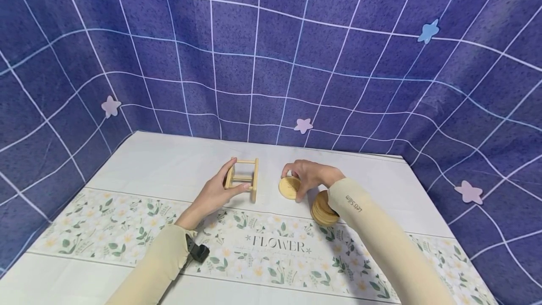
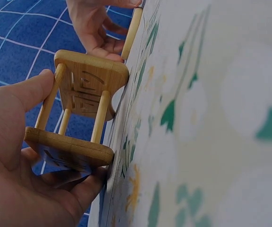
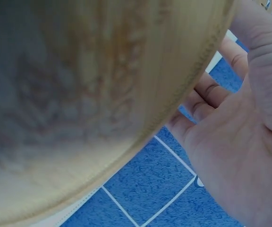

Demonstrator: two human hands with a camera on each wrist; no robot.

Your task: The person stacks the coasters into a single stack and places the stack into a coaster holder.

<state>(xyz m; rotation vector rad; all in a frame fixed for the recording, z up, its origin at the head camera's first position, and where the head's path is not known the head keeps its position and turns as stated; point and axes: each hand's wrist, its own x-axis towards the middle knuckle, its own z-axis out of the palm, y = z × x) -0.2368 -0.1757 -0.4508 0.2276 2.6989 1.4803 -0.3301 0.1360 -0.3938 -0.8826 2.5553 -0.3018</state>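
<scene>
A bamboo coaster holder [image 1: 255, 173] with round rods joining two end panels stands on the table, left of centre. My left hand [image 1: 216, 192] grips its near-left side; in the left wrist view, the thumb lies at a rod and the fingers reach under an end panel [image 2: 74, 71]. To the right, my right hand [image 1: 308, 173] pinches a round wooden coaster [image 1: 289, 189] by its edge, low over the table. A stack of similar coasters [image 1: 323, 213] sits below my right wrist, partly hidden by the sleeve. One large wooden disc [image 3: 126, 94] fills much of the right wrist view.
A white tablecloth [image 1: 139, 164] with a floral band and the word FLOWER covers the table. Behind and at both sides hangs a blue grid-patterned curtain [image 1: 237, 74] with stars. A black strap device [image 1: 197, 251] sits on my left wrist.
</scene>
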